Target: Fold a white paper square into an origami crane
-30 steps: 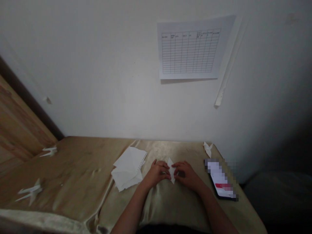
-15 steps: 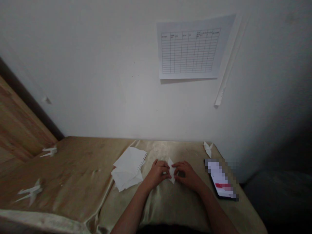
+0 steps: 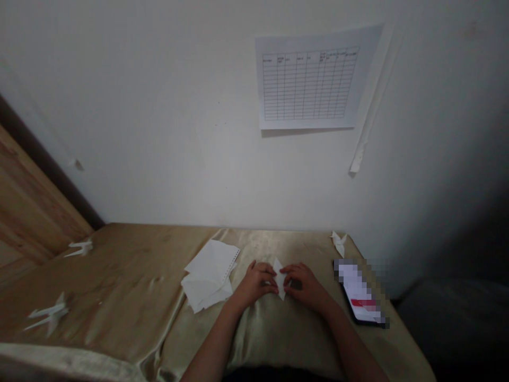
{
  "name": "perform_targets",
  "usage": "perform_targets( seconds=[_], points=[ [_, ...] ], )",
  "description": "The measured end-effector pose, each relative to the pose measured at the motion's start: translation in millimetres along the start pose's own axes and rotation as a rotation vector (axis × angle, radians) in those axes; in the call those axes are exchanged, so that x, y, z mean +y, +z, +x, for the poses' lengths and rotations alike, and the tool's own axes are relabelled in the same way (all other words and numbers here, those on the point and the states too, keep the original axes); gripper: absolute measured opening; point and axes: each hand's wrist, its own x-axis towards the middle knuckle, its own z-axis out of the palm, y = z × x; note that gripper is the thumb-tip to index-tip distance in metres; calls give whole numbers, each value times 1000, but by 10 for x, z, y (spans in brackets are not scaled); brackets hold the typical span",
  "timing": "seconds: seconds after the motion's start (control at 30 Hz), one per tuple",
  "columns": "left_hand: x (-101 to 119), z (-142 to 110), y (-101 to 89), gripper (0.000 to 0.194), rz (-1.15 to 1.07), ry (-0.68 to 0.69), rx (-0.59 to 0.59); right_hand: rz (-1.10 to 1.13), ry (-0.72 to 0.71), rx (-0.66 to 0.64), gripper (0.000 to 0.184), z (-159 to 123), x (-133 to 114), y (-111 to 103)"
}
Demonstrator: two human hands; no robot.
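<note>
White paper: our left hand and right hand pinch its sides, inside the far edge of the table, likely steadying folds.

Free lane: satin cloth left of paper sheets
Sheets flank the left hand; smartphone obstructs at right.
</note>
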Motion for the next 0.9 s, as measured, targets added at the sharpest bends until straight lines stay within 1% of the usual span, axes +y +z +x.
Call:
perform_targets(
  seconds=[0.2, 0.5, 0.7, 0.9],
  points=[
    [21, 18, 26, 11, 23, -16, 11, -7, -3, -5, 8, 9, 23, 17],
    [-41, 23, 69, 10, 24, 20, 42, -8, 6, -4, 10, 0, 10, 11],
    [-27, 25, 76, 12, 49, 48, 61, -17, 19, -1, 8, -5, -19, 5],
    [2, 17, 79, 8, 83, 56, 64, -16, 11, 12, 9, -6, 5, 17]
  ],
)
